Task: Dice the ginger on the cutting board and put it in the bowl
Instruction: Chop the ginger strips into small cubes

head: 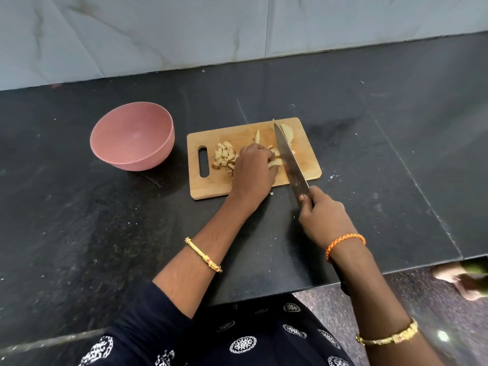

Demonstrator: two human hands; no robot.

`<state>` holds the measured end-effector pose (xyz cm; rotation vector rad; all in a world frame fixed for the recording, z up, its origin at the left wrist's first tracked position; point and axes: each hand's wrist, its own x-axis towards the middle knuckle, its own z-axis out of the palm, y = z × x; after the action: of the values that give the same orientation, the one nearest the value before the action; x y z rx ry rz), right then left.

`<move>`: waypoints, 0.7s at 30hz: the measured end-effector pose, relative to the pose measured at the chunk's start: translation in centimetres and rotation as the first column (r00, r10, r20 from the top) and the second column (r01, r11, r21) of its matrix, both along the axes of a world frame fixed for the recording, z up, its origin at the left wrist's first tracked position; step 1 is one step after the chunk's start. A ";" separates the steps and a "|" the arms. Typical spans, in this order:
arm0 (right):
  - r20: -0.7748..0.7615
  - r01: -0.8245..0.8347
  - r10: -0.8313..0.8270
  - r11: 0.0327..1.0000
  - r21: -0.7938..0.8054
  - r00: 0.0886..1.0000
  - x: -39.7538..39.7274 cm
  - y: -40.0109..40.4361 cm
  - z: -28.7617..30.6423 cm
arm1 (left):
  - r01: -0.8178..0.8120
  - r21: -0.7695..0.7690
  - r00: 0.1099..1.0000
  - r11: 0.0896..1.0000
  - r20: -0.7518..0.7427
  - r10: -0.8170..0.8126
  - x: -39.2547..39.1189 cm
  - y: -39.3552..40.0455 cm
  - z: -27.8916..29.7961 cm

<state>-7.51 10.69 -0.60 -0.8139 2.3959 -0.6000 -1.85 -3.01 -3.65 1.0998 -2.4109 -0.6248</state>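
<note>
Hands at cutting board (303,165): left (253,167) pins ginger strips (274,163), right (323,215) grips knife (289,159)

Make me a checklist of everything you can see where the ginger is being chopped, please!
Surface: dark stone counter, with pale specks scattered on it.
Job's things: wooden cutting board lies flat, its handle slot toward the pink bowl. Diced ginger is piled at the slot end; uncut slices lie at the far end. The bowl looks empty.
Clutter: nothing seen beyond the specks.
Grips: left hand presses down on ginger pieces beside the blade; right hand is closed on the handle of the knife, tip toward the far edge of the board.
Cables: nothing seen.
Surroundings: pale marbled wall tiles behind; speckled floor at lower right.
</note>
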 end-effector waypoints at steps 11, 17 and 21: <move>-0.077 -0.115 0.138 0.961 0.252 0.987 1.2 -0.3 1.1 | 0.000 0.000 0.999 1.000 -0.053 0.000 0.4 0.0 -0.1; 0.007 -0.108 0.109 0.974 0.199 0.994 0.7 3.7 1.4 | 0.001 0.049 0.997 0.999 -0.076 0.003 0.6 -0.5 0.2; -0.059 -0.050 0.054 0.996 0.071 0.997 0.0 2.5 1.7 | 0.006 0.107 0.998 0.994 -0.069 0.001 0.8 -0.7 0.4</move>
<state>-7.50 13.21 1.08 -0.8732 2.4281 -0.4749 -1.03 -3.74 -3.25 1.0991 -2.3441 -0.7880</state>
